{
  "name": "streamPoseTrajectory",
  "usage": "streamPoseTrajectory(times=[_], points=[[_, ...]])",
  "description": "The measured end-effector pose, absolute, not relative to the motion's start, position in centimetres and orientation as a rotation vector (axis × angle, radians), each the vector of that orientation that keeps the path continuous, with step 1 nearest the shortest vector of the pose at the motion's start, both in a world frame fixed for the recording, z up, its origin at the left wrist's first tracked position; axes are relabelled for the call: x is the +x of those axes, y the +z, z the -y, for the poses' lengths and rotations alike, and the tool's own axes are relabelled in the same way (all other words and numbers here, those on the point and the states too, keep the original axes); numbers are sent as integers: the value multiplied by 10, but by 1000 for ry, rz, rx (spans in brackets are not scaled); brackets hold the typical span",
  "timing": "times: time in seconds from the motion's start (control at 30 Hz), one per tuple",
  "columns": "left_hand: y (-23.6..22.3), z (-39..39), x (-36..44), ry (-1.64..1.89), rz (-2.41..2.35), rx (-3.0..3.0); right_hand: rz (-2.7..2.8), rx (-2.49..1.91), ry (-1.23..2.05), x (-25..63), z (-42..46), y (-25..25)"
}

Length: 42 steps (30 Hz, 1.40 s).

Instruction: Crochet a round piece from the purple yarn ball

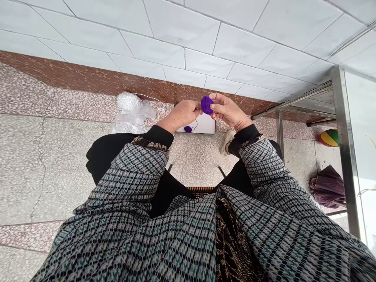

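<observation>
A small ball of purple yarn (206, 105) is held up in front of me, between the thumb and fingers of my right hand (227, 110). My left hand (185, 112) is closed in a pinch right beside the ball's left side; what its fingertips hold is hidden. Below my hands, a white box or board (208, 126) lies on the floor. On it rests a second, smaller purple yarn ball (188, 129), with a thin dark strand curling next to it.
Left of the box are a white yarn ball (129, 102), a clear plastic bag (127, 122) and loose white cord. A tiled wall (190, 39) rises ahead. At right stand a metal-framed table (346, 149), a striped ball (329, 138) and a folded maroon umbrella (328, 187).
</observation>
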<state>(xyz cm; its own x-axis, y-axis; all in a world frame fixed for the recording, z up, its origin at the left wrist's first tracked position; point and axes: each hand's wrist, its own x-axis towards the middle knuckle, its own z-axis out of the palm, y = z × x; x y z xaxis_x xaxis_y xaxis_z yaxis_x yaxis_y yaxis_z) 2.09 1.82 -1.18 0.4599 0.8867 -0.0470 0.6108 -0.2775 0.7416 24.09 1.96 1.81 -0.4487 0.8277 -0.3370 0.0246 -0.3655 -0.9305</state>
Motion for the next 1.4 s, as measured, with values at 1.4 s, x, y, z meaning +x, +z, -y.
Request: streamPoseTrajectory(times=[1.4], points=[[-52,-23,33,240,-1046,2063,1067,-1464,1714,218,-24,-12]])
